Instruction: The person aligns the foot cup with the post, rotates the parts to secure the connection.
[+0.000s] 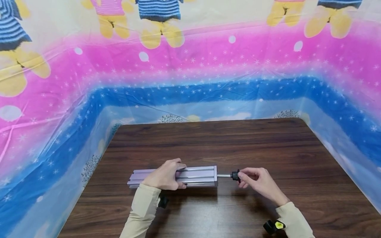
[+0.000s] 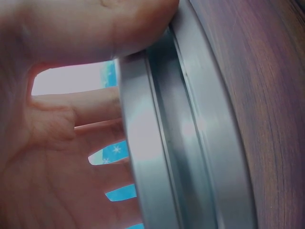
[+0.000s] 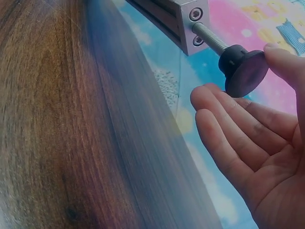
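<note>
A silvery grooved aluminium profile (image 1: 199, 176) lies lengthwise across the table. My left hand (image 1: 165, 175) grips it from above near its middle, thumb on the near side and fingers over the far side. In the left wrist view the profile's slotted side (image 2: 171, 124) runs along the thumb and fingers. From the end plate (image 3: 188, 31), which has screws in it, a threaded rod (image 3: 209, 38) sticks out to a black levelling foot (image 3: 250, 74). My right hand (image 1: 259, 181) pinches the rim of the foot's round disc, its other fingers loosely bent below.
Dark wood-grain table (image 1: 253, 142) under both hands. A printed pink and blue cloth (image 1: 208, 66) hangs behind and along both sides of it. A black wrist camera (image 1: 270, 227) sits at the right sleeve, another (image 1: 162, 202) at the left.
</note>
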### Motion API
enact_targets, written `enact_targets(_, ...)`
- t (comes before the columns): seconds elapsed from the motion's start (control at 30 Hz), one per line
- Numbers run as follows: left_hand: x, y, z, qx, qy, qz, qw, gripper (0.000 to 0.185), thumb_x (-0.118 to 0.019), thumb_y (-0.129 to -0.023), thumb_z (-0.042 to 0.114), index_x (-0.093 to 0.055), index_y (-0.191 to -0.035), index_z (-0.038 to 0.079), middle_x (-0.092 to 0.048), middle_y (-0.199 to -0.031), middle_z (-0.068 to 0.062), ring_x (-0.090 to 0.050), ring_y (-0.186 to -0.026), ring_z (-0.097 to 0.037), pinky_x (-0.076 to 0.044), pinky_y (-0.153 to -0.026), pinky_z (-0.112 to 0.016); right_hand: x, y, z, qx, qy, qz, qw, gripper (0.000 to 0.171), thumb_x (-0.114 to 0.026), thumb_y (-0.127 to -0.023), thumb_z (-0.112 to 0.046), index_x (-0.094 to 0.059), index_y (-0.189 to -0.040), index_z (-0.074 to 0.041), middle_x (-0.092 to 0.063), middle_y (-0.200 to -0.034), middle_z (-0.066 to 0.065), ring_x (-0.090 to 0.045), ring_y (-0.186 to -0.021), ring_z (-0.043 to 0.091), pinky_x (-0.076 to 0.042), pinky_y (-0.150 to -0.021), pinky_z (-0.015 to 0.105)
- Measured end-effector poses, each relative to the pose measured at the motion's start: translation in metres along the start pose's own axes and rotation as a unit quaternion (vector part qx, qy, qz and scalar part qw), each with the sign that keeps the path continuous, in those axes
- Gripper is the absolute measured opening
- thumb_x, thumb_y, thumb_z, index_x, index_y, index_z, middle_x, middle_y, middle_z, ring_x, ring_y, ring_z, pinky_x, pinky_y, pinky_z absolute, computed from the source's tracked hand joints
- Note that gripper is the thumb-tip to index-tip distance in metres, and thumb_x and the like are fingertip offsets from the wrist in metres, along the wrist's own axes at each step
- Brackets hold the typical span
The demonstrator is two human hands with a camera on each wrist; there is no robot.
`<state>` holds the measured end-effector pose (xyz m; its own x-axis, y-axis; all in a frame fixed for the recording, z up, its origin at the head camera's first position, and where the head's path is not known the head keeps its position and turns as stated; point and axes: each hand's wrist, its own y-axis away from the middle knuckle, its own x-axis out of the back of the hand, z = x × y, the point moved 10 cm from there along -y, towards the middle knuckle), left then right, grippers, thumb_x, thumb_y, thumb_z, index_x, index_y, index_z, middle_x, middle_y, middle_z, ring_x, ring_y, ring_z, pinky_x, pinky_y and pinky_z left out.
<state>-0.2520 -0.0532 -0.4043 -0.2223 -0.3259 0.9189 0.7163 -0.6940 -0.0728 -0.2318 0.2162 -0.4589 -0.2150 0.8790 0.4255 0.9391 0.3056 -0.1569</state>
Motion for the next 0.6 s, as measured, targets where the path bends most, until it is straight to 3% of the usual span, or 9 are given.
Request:
enact_targets(0.2, 0.0, 0.0, 0.0, -0.001, 0.007, 0.0, 1.0, 0.049, -0.088, -0.074, 0.025, -0.07, -0.113, 0.001, -0.053, -0.091, -0.001, -0.045, -0.073, -0.012, -0.042, -0.068, -0.026, -0.002, 0.001, -0.001, 0.004, 0.001, -0.016, 1.0, 0.027, -0.056, -0.105, -0.022, -0.071, -0.111, 0.0, -0.077, -0.084, 0.005, -0.075, -0.074, 0.029, -0.06, -0.071, 0.033)
enact_targets(0.33, 0.001, 0.0, 0.0, 0.002, 0.013, 0.001, 0.9999, 0.052, -0.088, -0.074, 0.024, -0.07, -0.116, 0.0, -0.056, -0.095, -0.003, -0.048, -0.075, -0.012, -0.045, -0.071, -0.027, 0.0, 0.005, -0.003, 0.016, 0.004, -0.008, 1.0, 0.031, -0.065, -0.1, -0.02, -0.065, -0.126, -0.003, -0.075, -0.104, 0.009, -0.074, -0.089, 0.019, -0.059, -0.078, 0.031)
enact_targets(0.43, 0.0, -0.002, 0.0, 0.005, 0.017, -0.005, 0.9998, 0.051, -0.088, -0.075, 0.024, -0.07, -0.115, -0.001, -0.057, -0.095, -0.005, -0.049, -0.075, -0.013, -0.046, -0.07, -0.028, 0.003, 0.009, -0.007, 0.04, -0.002, 0.008, 0.999, 0.049, -0.076, -0.092, -0.017, -0.059, -0.138, -0.014, -0.068, -0.124, 0.009, -0.07, -0.104, 0.012, -0.058, -0.085, 0.033)
enact_targets(0.5, 0.0, -0.003, -0.001, 0.009, 0.016, -0.009, 0.9998, 0.051, -0.088, -0.075, 0.024, -0.07, -0.116, -0.001, -0.057, -0.097, -0.005, -0.05, -0.076, -0.014, -0.046, -0.071, -0.029, 0.005, 0.01, -0.012, 0.065, -0.006, 0.011, 0.998, 0.057, -0.079, -0.089, -0.016, -0.056, -0.141, -0.018, -0.064, -0.132, 0.012, -0.068, -0.109, 0.011, -0.058, -0.088, 0.036)
enact_targets(0.6, -0.002, -0.003, -0.002, 0.018, 0.016, -0.015, 0.9996, 0.053, -0.088, -0.075, 0.025, -0.069, -0.118, -0.001, -0.059, -0.1, -0.007, -0.051, -0.078, -0.015, -0.047, -0.074, -0.031, 0.006, 0.01, -0.017, 0.091, 0.002, 0.015, 0.996, 0.055, -0.08, -0.087, -0.015, -0.059, -0.138, -0.017, -0.064, -0.133, 0.014, -0.068, -0.11, 0.01, -0.057, -0.09, 0.037)
